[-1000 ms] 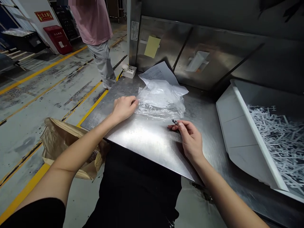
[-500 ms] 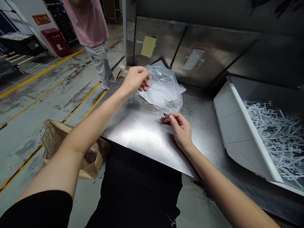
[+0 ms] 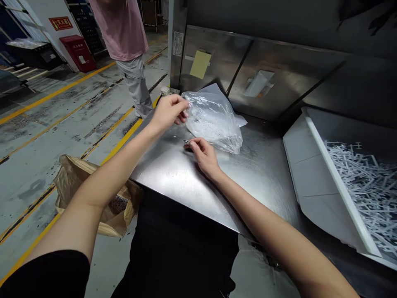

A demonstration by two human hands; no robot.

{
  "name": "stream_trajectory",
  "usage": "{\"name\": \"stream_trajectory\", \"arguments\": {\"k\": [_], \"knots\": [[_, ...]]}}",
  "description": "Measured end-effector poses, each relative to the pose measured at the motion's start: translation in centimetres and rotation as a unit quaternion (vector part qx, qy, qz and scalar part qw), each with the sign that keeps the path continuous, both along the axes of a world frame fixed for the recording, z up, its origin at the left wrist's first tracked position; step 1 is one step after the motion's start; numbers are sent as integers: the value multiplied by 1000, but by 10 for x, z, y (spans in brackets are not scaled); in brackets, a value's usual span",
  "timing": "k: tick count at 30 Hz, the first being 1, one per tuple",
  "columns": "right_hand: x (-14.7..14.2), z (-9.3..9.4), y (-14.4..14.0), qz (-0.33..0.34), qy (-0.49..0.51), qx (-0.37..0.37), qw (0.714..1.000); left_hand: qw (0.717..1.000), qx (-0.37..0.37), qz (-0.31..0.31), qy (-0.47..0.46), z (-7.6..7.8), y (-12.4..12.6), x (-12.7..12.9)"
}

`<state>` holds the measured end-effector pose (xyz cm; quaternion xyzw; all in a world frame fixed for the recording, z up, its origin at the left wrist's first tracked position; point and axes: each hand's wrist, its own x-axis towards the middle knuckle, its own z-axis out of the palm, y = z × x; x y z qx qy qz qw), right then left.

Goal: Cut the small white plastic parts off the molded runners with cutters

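Observation:
My left hand (image 3: 169, 111) pinches the near-left edge of a clear plastic bag (image 3: 214, 122). The bag lies on the metal tabletop (image 3: 173, 167) with many small white pieces inside. Just below the bag, my right hand (image 3: 204, 156) rests low over the table. Its thumb and fingers close on a small dark metal tool (image 3: 186, 142), mostly hidden, so I cannot tell its exact kind. Sheets of white paper (image 3: 214, 88) stick out behind the bag.
To the right stands a white bin (image 3: 319, 157) full of thin white plastic pieces (image 3: 366, 186). A brown sack (image 3: 74, 174) sits open on the floor at the left. Beyond the table stands a person in a pink shirt (image 3: 125, 33). A metal panel (image 3: 229, 54) backs the table.
My right hand has moved left across the tabletop with the tool, and the small white bits there have mostly gone from sight. My left hand has shifted slightly left, spreading the bag's edge.

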<state>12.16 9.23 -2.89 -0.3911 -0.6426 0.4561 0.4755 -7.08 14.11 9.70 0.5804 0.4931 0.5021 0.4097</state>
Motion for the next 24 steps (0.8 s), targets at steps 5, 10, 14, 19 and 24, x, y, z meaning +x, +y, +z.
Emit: {"name": "stream_trajectory", "arguments": {"k": [5, 10, 14, 19, 24], "knots": [[-15, 3, -12, 84, -4, -10, 996, 998, 50, -31, 11, -30, -22, -48], [-26, 8, 29, 78, -24, 12, 997, 998, 51, 34, 5, -61, -47, -87], [-51, 12, 57, 104, -39, 17, 994, 993, 49, 103, -14, -79, -78, -105], [-54, 21, 37, 193, -45, -16, 980, 983, 42, 176, -19, -90, -124, -114], [-18, 33, -6, 270, -45, -74, 959, 973, 7, 227, -47, -103, -178, -100]]}}
